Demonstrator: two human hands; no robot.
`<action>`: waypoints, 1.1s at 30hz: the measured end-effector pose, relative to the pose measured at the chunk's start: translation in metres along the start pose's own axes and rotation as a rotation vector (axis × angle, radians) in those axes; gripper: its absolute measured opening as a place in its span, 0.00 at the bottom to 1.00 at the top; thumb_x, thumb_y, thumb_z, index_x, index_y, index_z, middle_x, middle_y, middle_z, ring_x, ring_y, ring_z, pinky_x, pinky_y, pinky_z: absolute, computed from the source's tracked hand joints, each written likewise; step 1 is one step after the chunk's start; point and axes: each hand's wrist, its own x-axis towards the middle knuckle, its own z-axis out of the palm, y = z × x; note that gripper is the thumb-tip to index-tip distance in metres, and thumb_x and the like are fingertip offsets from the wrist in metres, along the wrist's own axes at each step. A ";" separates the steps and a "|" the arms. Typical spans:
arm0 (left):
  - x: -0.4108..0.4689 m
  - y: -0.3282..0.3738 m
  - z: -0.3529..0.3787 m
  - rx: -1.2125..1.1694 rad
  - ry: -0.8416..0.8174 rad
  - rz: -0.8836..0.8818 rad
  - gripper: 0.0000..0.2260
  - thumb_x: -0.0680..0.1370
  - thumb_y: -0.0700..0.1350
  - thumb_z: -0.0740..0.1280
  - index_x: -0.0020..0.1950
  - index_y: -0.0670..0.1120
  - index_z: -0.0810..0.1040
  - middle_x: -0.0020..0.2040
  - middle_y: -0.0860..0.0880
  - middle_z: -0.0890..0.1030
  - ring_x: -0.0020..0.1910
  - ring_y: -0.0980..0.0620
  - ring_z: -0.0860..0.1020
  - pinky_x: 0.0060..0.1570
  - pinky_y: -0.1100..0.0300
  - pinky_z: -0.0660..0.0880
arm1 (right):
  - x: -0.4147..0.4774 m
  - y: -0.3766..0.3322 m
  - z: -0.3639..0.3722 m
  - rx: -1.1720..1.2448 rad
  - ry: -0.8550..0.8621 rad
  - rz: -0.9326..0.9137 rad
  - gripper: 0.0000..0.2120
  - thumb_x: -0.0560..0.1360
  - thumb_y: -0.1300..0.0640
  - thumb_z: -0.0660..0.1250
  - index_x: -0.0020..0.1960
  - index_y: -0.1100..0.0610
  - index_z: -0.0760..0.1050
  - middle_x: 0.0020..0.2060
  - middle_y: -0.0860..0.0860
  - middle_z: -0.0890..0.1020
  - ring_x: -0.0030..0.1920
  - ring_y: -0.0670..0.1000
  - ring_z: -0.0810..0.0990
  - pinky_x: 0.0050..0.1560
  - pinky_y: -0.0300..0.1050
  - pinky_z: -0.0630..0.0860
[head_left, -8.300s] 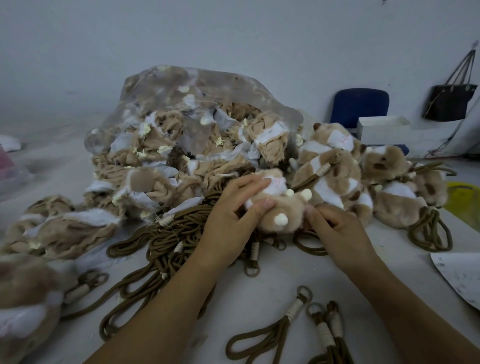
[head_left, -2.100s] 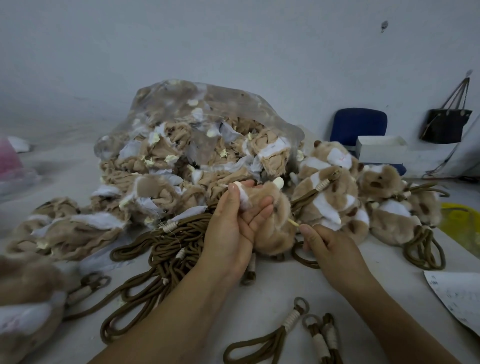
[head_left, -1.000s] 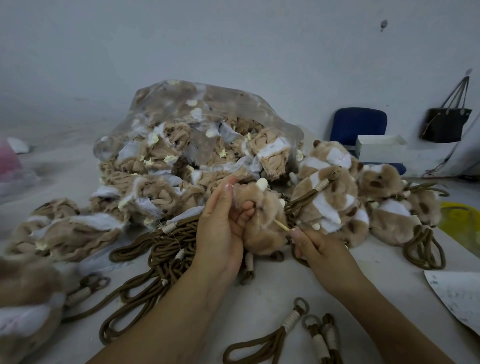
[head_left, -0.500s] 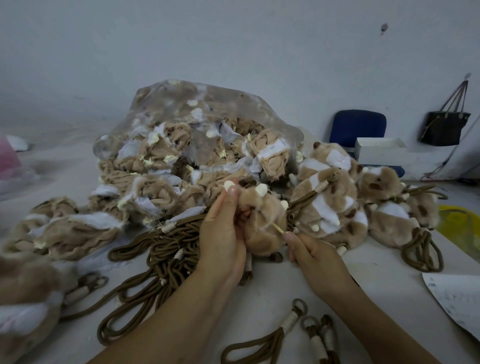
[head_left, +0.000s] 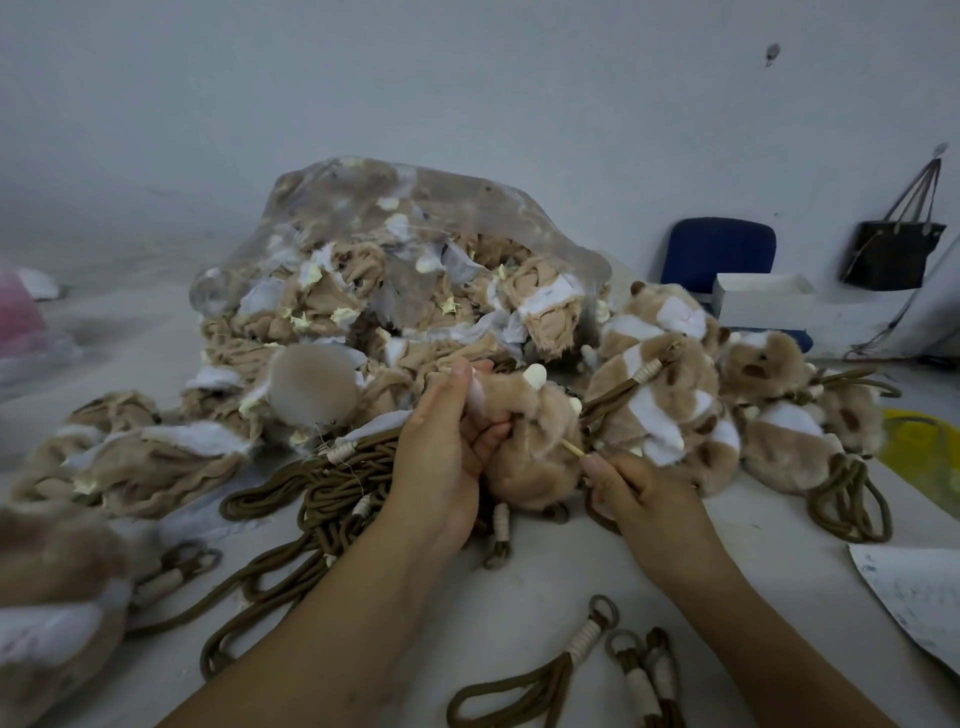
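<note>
So the left hand (head_left: 441, 457) has its grip curled round the plush toy (head_left: 530, 467), held just over the worktop (head_left: 545, 587) by the rope pile (head_left: 332, 493). The right hand (head_left: 644, 493) has its grip pinched on a thin stick (head_left: 570, 448) touching the toy.

1. The plush toy (head_left: 524, 441) is tan with cream nubs; the stick (head_left: 570, 448) is pale yellow.
2. The finished toys (head_left: 670, 415) are tan with white patches and dark brown spots.
3. The ropes (head_left: 322, 493) are dark olive-brown, bound with cream cord.
4. The bag (head_left: 395, 208) is clear; the skins (head_left: 332, 306) inside are tan and white.
5. The chair (head_left: 719, 249) is navy blue, the box (head_left: 758, 304) white, the handbag (head_left: 891, 254) near black.
6. The desk (head_left: 519, 597) is off-white; the paper (head_left: 914, 597) is white with faint grey marks.
</note>
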 end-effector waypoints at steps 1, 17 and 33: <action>0.001 0.000 0.000 -0.005 0.000 0.004 0.11 0.81 0.50 0.64 0.55 0.45 0.82 0.41 0.50 0.84 0.38 0.57 0.81 0.35 0.65 0.78 | 0.000 0.000 0.000 -0.014 0.005 -0.005 0.27 0.69 0.31 0.52 0.35 0.53 0.74 0.32 0.44 0.80 0.31 0.45 0.77 0.34 0.46 0.72; -0.004 -0.010 0.005 -0.007 0.086 0.139 0.12 0.72 0.48 0.69 0.54 0.50 0.84 0.55 0.48 0.85 0.56 0.53 0.82 0.53 0.61 0.80 | -0.007 -0.003 0.007 0.118 -0.093 0.124 0.24 0.68 0.29 0.53 0.32 0.46 0.75 0.27 0.49 0.77 0.27 0.41 0.73 0.29 0.32 0.66; 0.000 -0.001 0.000 0.019 -0.085 0.110 0.12 0.75 0.51 0.65 0.54 0.51 0.85 0.52 0.44 0.85 0.51 0.51 0.84 0.45 0.63 0.79 | -0.002 -0.001 0.001 0.114 -0.060 0.049 0.26 0.69 0.31 0.54 0.31 0.52 0.74 0.24 0.48 0.75 0.26 0.43 0.72 0.28 0.34 0.66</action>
